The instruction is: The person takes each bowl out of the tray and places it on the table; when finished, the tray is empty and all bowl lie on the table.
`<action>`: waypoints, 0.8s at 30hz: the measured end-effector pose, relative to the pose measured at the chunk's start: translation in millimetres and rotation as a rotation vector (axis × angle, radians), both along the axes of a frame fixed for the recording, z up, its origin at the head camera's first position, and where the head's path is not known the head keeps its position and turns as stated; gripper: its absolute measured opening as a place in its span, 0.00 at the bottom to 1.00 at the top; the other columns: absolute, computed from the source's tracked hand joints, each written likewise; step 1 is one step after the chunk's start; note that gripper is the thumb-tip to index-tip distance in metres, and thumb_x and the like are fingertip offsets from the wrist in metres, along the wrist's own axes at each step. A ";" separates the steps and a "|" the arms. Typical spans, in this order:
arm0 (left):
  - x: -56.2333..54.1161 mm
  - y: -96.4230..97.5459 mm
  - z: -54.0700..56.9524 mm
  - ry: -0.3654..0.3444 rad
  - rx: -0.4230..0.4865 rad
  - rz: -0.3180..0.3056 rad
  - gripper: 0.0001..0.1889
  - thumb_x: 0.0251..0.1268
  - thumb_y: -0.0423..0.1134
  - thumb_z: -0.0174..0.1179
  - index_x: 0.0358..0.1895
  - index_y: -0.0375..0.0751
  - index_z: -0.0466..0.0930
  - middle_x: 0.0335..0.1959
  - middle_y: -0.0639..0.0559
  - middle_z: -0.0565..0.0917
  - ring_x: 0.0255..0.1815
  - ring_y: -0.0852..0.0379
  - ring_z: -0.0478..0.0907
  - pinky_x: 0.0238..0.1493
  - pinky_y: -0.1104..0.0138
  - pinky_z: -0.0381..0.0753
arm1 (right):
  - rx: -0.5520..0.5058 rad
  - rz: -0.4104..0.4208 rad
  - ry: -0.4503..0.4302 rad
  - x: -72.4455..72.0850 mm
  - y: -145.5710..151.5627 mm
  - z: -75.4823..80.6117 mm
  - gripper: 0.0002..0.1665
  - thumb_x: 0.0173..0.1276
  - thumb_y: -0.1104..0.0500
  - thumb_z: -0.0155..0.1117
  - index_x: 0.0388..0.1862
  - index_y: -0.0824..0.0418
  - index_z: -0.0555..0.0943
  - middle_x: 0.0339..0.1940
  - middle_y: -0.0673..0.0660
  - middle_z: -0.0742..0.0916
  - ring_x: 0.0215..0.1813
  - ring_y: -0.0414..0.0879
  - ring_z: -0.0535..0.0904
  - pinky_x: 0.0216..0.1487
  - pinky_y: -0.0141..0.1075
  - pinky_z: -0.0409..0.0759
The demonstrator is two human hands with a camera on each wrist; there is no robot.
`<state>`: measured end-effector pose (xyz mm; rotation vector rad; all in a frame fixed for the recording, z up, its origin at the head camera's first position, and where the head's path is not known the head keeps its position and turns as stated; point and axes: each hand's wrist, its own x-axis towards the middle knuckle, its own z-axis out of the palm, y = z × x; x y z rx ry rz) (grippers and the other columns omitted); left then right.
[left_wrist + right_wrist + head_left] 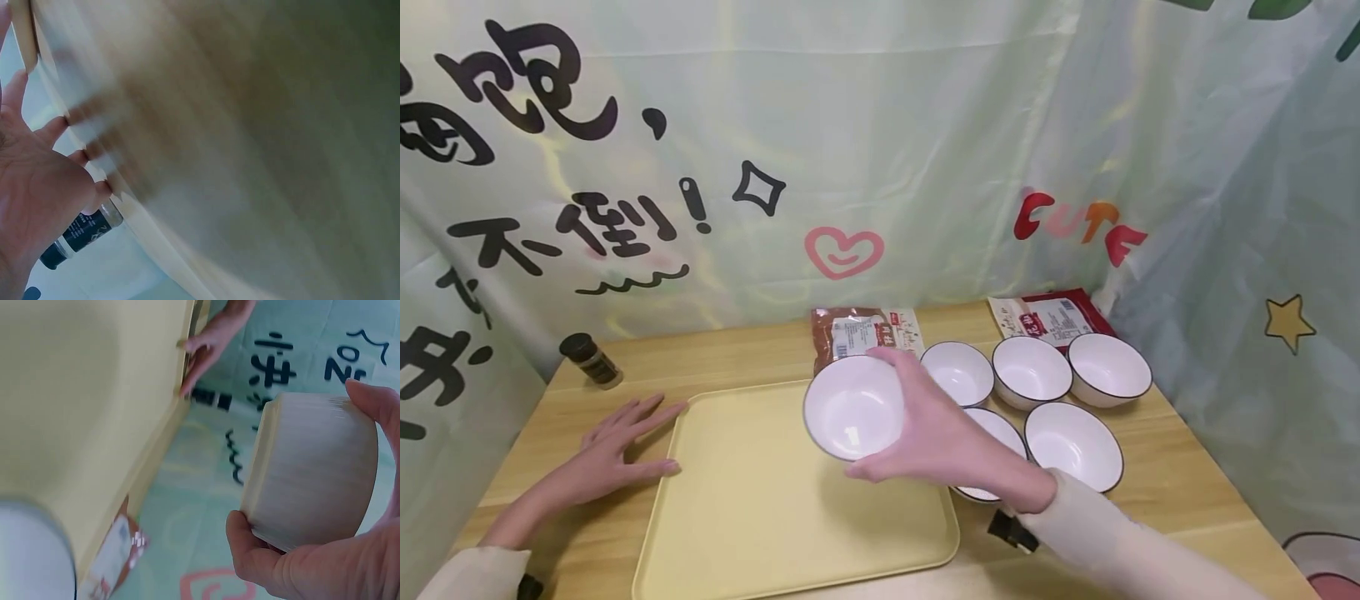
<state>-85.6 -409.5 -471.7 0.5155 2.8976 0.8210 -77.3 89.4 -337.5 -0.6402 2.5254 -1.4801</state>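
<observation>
My right hand grips a white bowl by its side, thumb and fingers spread round it, above the right part of a yellow tray. In the right wrist view the bowl's ribbed outer wall shows between thumb and fingers, raised off the tray. My left hand lies at the tray's left edge, fingers spread and fairly straight, with fingertips and thumb right at the rim. The left wrist view shows its palm and fingertips on the wood.
Several white, dark-rimmed bowls stand right of the tray, one partly behind the right forearm. Two food packets, one brown and one red, lie at the back. A black-capped jar stands at the back left. A printed curtain surrounds the table.
</observation>
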 end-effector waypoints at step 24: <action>0.1 1.7 0.1 -0.026 0.015 0.004 0.48 0.71 0.51 0.75 0.89 0.58 0.59 0.88 0.28 0.48 0.83 0.15 0.36 0.60 0.12 0.32 | 0.214 -0.316 0.039 0.0 156.0 17.8 0.75 0.55 0.45 0.92 0.90 0.57 0.51 0.81 0.67 0.66 0.67 0.68 0.74 0.58 0.63 0.80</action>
